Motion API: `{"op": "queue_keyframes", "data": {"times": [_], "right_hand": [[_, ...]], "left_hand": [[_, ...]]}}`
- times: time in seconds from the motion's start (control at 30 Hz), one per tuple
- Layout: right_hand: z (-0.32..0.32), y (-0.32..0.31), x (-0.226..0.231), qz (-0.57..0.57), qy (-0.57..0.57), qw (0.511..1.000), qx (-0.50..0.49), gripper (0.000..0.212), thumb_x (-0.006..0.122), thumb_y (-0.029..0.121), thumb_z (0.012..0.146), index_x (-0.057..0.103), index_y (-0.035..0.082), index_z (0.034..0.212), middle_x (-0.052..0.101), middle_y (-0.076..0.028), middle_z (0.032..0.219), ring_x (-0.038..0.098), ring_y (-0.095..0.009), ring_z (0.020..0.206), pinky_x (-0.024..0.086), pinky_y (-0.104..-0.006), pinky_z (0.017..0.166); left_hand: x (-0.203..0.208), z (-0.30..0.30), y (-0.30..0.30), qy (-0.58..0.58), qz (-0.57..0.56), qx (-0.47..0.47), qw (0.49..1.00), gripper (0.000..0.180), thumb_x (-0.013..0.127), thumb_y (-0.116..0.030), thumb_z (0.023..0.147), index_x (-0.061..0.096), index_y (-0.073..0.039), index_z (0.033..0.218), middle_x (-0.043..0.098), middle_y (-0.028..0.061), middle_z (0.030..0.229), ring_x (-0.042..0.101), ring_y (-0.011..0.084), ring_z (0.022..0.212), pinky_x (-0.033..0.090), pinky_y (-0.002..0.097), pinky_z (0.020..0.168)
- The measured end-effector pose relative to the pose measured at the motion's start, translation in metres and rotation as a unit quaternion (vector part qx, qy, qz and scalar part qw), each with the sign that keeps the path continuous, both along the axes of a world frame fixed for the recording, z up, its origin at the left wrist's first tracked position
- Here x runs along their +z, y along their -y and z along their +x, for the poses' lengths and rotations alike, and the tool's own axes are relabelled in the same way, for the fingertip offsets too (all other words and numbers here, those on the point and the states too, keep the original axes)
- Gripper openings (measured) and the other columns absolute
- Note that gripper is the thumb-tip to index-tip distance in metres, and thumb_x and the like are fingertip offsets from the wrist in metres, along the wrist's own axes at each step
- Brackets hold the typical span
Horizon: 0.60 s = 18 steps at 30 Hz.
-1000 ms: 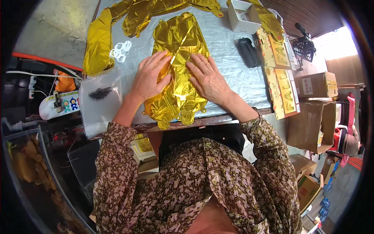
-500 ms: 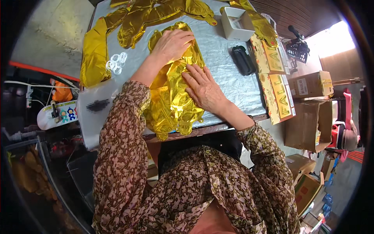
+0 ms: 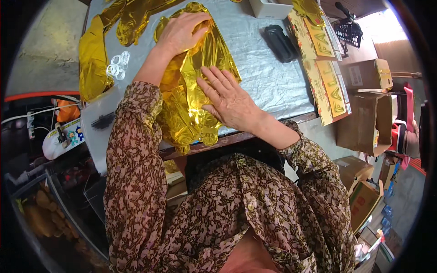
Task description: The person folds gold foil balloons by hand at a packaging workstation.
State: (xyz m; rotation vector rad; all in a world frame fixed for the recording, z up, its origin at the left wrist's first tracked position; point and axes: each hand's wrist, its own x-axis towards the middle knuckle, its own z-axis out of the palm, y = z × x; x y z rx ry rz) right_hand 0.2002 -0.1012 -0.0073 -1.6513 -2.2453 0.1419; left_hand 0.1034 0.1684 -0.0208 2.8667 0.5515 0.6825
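A gold foil balloon lies flat and folded at the near edge of the table, its rounded ends reaching over the rim. My left hand rests across its far part, fingers side by side and thumb apart, with crumpled foil under the palm. Lower down, my right hand is open, its stretched fingers over the foil's right side. A raised fold runs along the foil between the two hands. More gold foil balloons lie at the left and far side of the table.
Clear rings and a plastic sheet lie left. A black tray, a white box and printed packages are on the right of the silver-covered table. Cardboard boxes stand beyond.
The view has shifted, so the table sits higher in the picture. My left hand's thumb now shows apart from its fingers. My right hand stays spread over the foil balloon.
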Motion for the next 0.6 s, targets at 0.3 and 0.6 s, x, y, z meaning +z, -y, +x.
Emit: {"op": "queue_keyframes", "data": {"times": [0.3, 0.6], "right_hand": [[0.027, 0.019, 0.029, 0.086, -0.111, 0.990, 0.022, 0.060, 0.070, -0.008, 0.073, 0.065, -0.005, 0.133, 0.062, -0.018, 0.144, 0.060, -0.038, 0.132, 0.056, -0.0451, 0.104], [0.033, 0.020, 0.007, 0.073, -0.005, 0.997, -0.016, 0.048, 0.068, 0.002, 0.085, 0.061, -0.006, 0.132, 0.061, -0.019, 0.139, 0.058, -0.037, 0.128, 0.048, -0.0450, 0.110]], "left_hand": [[-0.001, -0.003, 0.003, -0.027, 0.000, 0.007, 1.000, 0.042, 0.063, -0.033, 0.102, 0.061, -0.019, 0.142, 0.065, 0.0034, 0.143, 0.058, 0.0294, 0.130, 0.048, 0.0460, 0.106], [0.002, -0.002, -0.001, -0.027, 0.004, 0.004, 1.000, 0.042, 0.063, -0.037, 0.102, 0.063, -0.020, 0.140, 0.067, 0.0035, 0.140, 0.060, 0.0278, 0.129, 0.049, 0.0465, 0.106]]}}
